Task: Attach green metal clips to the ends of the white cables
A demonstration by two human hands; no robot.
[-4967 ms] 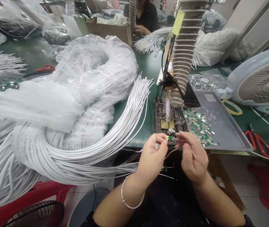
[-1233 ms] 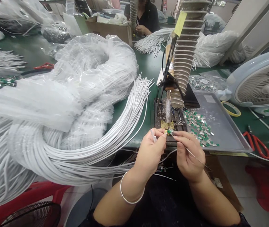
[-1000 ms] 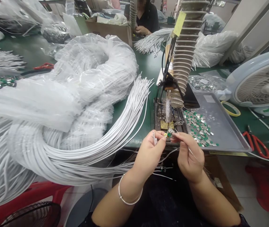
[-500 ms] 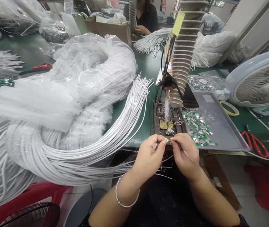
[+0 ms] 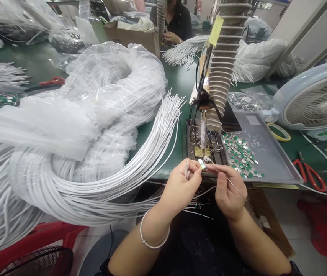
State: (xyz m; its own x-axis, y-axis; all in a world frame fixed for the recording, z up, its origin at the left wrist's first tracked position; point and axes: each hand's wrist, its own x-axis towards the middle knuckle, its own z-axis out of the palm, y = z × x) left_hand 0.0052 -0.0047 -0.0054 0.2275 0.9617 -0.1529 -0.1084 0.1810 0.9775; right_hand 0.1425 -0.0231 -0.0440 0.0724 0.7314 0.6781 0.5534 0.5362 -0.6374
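Note:
My left hand point(image 5: 180, 188) is closed, pinching a small green circuit board with a metal connector point(image 5: 201, 165) at its fingertips. White cable ends point(image 5: 186, 168) poke up between its fingers. My right hand point(image 5: 231, 191) is closed around a thin solder wire point(image 5: 232, 184), which runs across the palm; its fingertips come close to the board. Just beyond both hands, a soldering iron point(image 5: 203, 134) is fixed pointing down in a stand, its tip near a blob of solder point(image 5: 207, 158). A yellow sponge point(image 5: 200, 151) lies beside the tip.
A grey tray point(image 5: 275, 161) with many loose connector boards point(image 5: 239, 155) is on the right, near red-handled scissors point(image 5: 309, 172) and a fan point(image 5: 321, 99). Bundled white cables point(image 5: 117, 184) and plastic wrap point(image 5: 108, 88) fill the left. A ribbed hose point(image 5: 223, 57) hangs ahead; a person point(image 5: 175, 23) sits opposite.
The small board at my left fingertips has tipped up, and its metal connector now shows. My right hand has shifted slightly right, with its fingers straighter.

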